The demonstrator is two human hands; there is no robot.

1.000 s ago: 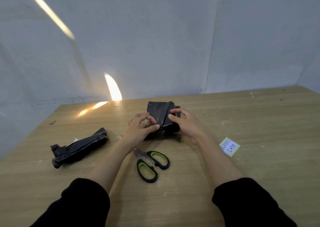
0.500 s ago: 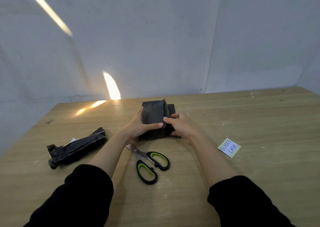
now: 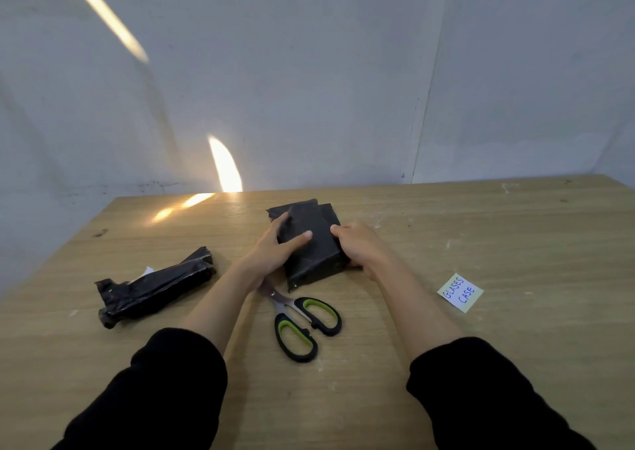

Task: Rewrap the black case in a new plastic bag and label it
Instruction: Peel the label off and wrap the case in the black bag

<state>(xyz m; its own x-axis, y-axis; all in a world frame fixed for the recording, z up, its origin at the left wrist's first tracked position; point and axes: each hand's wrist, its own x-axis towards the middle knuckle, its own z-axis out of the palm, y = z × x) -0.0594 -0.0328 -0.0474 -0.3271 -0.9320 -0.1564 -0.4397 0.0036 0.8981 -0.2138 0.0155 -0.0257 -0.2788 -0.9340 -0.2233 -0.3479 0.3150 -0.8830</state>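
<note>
The black case wrapped in black plastic point(image 3: 314, 246) lies flat on the wooden table point(image 3: 515, 329) near its middle. My left hand point(image 3: 275, 253) holds its left side, thumb laid across the top and fingers curled round the far left edge. My right hand point(image 3: 360, 246) grips its right side, fingers curled over the top edge. A pale yellow paper label reading "GLASSES CASE" point(image 3: 460, 292) lies on the table to the right of my right forearm.
Scissors with black and green handles point(image 3: 302, 322) lie just in front of the case, between my forearms. A crumpled roll of black plastic point(image 3: 154, 286) with a bit of white paper lies at the left. A grey wall stands behind the table.
The wrapped case was tilted up on its edge and now lies flat with a broad face up. Both hands stayed on its sides and moved with it.
</note>
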